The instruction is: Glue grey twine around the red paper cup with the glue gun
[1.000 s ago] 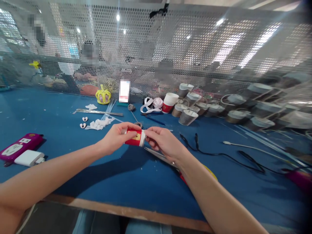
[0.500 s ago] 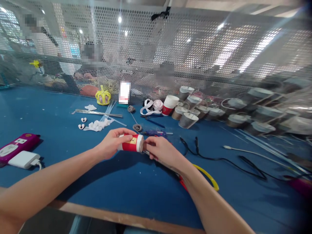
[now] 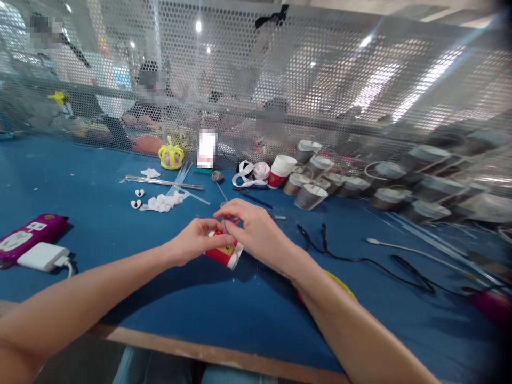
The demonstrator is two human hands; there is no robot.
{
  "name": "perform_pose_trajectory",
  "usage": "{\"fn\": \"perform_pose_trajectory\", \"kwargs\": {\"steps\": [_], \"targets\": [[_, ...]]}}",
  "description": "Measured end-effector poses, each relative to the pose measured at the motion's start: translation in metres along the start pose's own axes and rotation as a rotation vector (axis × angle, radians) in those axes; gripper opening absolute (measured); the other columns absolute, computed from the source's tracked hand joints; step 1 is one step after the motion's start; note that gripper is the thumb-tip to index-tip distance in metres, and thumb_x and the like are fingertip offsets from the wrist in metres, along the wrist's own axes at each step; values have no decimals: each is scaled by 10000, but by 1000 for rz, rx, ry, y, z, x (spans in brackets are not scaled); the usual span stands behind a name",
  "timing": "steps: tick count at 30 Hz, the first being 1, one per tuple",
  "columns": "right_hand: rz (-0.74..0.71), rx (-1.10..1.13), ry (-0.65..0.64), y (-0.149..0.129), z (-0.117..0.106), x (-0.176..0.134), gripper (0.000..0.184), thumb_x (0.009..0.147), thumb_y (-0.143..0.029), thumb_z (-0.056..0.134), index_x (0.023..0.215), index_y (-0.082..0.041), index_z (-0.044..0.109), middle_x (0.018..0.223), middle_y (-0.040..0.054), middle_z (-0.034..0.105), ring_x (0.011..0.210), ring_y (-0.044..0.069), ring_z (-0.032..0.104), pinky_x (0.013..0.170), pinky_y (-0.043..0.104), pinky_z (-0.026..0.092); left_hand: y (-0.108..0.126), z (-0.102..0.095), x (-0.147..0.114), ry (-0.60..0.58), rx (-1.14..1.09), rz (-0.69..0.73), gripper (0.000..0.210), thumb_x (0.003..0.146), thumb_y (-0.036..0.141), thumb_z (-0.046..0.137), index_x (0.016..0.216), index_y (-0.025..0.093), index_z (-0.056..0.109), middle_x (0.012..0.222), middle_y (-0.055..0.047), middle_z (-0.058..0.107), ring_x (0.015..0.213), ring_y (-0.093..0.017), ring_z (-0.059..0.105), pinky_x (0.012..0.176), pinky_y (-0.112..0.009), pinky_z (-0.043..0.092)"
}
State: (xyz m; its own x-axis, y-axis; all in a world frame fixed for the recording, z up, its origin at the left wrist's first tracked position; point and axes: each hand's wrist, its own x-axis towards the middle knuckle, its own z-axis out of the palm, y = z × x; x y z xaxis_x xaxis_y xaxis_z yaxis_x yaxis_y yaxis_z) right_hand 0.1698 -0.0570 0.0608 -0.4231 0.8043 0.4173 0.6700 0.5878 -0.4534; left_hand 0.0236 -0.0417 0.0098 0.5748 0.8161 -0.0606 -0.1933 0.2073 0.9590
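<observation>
My left hand (image 3: 196,240) is closed around a red and white paper cup (image 3: 220,255), which lies on its side with a gold label facing up. My right hand (image 3: 248,224) is over the cup's far side, thumb and fingers pinched together close to the left fingertips. A thin grey yarn strand (image 3: 225,226) shows at the pinch. Behind the hands, a small grey yarn ball (image 3: 217,176) sits on the table with a strand running toward my right hand. Part of the cup is hidden by the fingers.
Stacked paper cups (image 3: 283,169) and grey-wrapped cups (image 3: 311,196) stand at the back right. A yellow crown (image 3: 171,154), white scraps (image 3: 163,201) and metallic sticks (image 3: 164,182) are at left. Black cable (image 3: 360,261) crosses the right; a purple power strip (image 3: 52,226) lies left.
The right hand has moved from the cup's end up and left over its far side. The cup has tilted, its right end now lower. The glue gun and one yarn ball are now mostly covered.
</observation>
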Motion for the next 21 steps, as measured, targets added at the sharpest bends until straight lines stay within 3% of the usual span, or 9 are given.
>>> {"fn": "perform_pose_trajectory", "kwargs": {"steps": [5, 7, 9, 13, 16, 18, 21], "targets": [[122, 154, -145, 2, -6, 14, 288, 766, -54, 428, 956, -158, 617, 970, 60, 672, 842, 132, 635, 757, 264, 495, 1, -1, 2, 41, -70, -15, 315, 525, 351, 789, 647, 100, 643, 593, -7, 632, 533, -90, 562, 556, -209, 423], [240, 180, -131, 14, -17, 17, 261, 799, -97, 423, 990, -145, 594, 958, 71, 673, 809, 127, 646, 713, 244, 510, 3, -1, 2, 68, -69, -18, 285, 541, 330, 782, 627, 104, 632, 603, -6, 631, 525, -83, 556, 531, -196, 416], [409, 72, -28, 33, -30, 16, 227, 836, -163, 408, 980, -144, 583, 935, 77, 672, 753, 121, 647, 641, 219, 513, 4, -2, 3, 95, -77, -10, 263, 549, 312, 777, 619, 110, 623, 646, -9, 641, 542, -82, 564, 534, -190, 424], [643, -206, 69, 75, -49, 4, 226, 832, -224, 425, 672, -161, 573, 673, 72, 648, 614, 153, 616, 557, 249, 467, 5, -1, 4, 142, -105, 6, 249, 565, 313, 759, 610, 115, 616, 651, -9, 639, 547, -82, 569, 525, -180, 425], [729, -278, -32, 97, -46, -10, 299, 672, -159, 609, 413, -193, 465, 412, 20, 515, 491, 174, 550, 484, 267, 385, 5, -1, 5, 187, -103, 10, 248, 583, 334, 738, 621, 116, 625, 603, -6, 628, 519, -85, 560, 498, -181, 410], [764, -275, -97, 104, -38, -18, 359, 589, -101, 644, 340, -203, 406, 347, -10, 449, 435, 156, 504, 456, 259, 337, 5, -1, 5, 212, -96, 24, 242, 595, 334, 724, 627, 116, 624, 601, -5, 623, 523, -89, 558, 505, -187, 411], [787, -249, -101, 107, -27, -26, 364, 569, -79, 619, 336, -210, 373, 350, -29, 428, 445, 141, 491, 457, 246, 315, 3, -3, 5, 228, -73, 85, 207, 600, 297, 713, 654, 121, 620, 641, 1, 619, 558, -88, 555, 542, -195, 421]]}}
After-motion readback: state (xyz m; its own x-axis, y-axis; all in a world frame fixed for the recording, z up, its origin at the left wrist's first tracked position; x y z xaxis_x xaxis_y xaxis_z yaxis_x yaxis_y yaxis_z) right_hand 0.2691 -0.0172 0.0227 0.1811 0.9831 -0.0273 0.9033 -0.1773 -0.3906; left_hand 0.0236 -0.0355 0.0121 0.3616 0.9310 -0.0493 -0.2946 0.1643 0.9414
